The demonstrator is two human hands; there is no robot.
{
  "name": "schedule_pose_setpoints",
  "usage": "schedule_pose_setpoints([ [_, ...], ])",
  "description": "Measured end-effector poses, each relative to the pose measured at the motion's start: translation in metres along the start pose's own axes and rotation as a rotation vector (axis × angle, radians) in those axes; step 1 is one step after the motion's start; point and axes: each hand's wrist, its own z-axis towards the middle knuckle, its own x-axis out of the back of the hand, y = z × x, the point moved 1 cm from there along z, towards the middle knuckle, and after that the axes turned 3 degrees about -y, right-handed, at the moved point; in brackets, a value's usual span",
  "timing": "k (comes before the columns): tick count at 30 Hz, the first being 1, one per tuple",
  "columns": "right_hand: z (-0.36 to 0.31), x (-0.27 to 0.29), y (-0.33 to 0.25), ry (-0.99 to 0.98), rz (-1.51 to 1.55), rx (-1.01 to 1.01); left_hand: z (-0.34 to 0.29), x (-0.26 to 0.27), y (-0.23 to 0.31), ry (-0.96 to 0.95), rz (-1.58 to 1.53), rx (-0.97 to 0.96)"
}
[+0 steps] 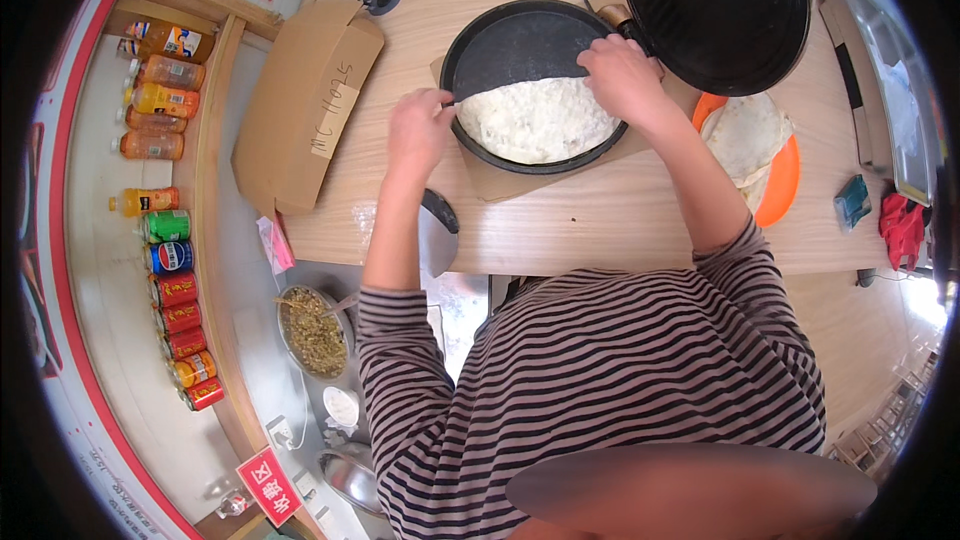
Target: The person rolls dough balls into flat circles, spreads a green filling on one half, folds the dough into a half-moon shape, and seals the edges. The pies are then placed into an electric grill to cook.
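A round black electric griddle pan (500, 40) sits on the wooden counter (600, 220), its lid (715, 5) tipped open at the back right. A thin white flatbread (535, 120) lies in the pan's near half. My left hand (420, 130) pinches the flatbread's left edge at the pan rim. At the flatbread's far right edge my right hand (622, 75) grips the dough. Both forearms in striped sleeves reach over the counter.
An orange plate (785, 180) with cooked flatbreads lies right of the pan. A cardboard box (305, 105) lies to the left. Drink bottles and cans (165, 230) line a shelf at far left. A metal bowl of chopped filling (312, 332) sits below the counter.
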Motion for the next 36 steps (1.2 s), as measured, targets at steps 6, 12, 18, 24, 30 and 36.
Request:
schedule_pose_setpoints([
  [6, 0.032, -0.022, -0.002, -0.332, -0.066, 0.016, 0.044, -0.05, 0.024, -0.133, 0.209, -0.122],
  [12, 0.022, -0.014, -0.008, -0.091, 0.083, -0.033, 0.059, -0.046, 0.026, -0.385, 0.28, -0.012],
  [18, 0.0, -0.006, -0.03, 0.017, 0.466, 0.061, 0.081, -0.004, 0.048, -0.632, 0.012, -0.019],
  [24, -0.01, 0.022, -0.023, 0.243, 0.643, 0.076, 0.112, 0.108, 0.133, -0.755, 0.131, -0.063],
  [30, -0.032, 0.036, 0.0, 0.397, 0.667, -0.064, 0.139, 0.07, 0.205, -0.851, -0.033, 0.184],
  [36, -0.062, 0.016, 0.014, 0.446, 0.486, -0.16, 0.157, -0.009, 0.151, -0.851, 0.105, 0.167],
])
